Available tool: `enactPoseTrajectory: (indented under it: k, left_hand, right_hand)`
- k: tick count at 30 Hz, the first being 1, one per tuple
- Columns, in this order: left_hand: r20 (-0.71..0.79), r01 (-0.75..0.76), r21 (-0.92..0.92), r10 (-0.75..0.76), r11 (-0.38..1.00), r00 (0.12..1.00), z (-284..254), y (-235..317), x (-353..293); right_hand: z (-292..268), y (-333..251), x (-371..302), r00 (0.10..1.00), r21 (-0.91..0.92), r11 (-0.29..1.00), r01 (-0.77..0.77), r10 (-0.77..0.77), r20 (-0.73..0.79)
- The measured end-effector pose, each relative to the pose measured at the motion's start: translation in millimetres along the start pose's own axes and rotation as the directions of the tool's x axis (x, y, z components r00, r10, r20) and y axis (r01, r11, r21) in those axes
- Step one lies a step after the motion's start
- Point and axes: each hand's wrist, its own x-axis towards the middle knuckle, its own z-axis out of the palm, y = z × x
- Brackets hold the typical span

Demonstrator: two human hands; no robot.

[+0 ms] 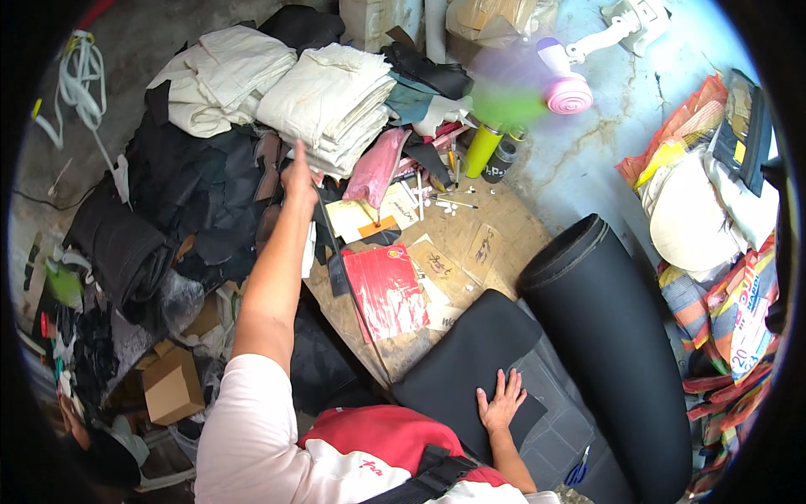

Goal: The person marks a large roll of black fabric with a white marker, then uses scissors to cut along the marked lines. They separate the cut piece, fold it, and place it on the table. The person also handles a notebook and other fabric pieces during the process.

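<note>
My left hand is stretched far forward beside the stack of folded cream cloth. Its fingers are closed around the upper end of a long thin dark strip, which slants down along the table's left edge; whether it is stiff or soft I cannot tell. Closer to me, my right hand lies flat with spread fingers on a folded black sheet. Under that hand's side, dark sheet material with pale drawn lines shows. Blue-handled scissors rest at the near right.
A thick black roll lies along the table's right side. On the wooden table are a red plastic packet, card pieces and a green bottle. A fan blurs above. Dark scraps pile left; another person's hand shows lower left.
</note>
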Motion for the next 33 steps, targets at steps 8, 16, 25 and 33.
enactPoseTrajectory:
  k: [8,16,25,33]
  left_hand:
    - [0.202,0.251,-0.108,-0.226,0.962,0.953,7,65,81]
    - [0.328,0.205,-0.182,-0.137,0.962,0.935,31,91,88]
    - [0.88,-0.65,0.474,-0.305,0.593,0.364,20,168,-82]
    - [0.747,-0.746,0.366,-0.654,0.556,-0.121,1,96,-146]
  right_hand:
    - [0,-4,0,0.998,-0.019,1.0,-0.007,0.005,-0.056]
    - [0,-6,-1,0.999,-0.016,1.0,-0.015,0.014,-0.051]
    - [1,-3,0,1.0,-0.053,0.999,0.012,-0.012,-0.007]
    - [-2,-4,0,0.999,-0.068,0.997,0.03,-0.027,0.036]
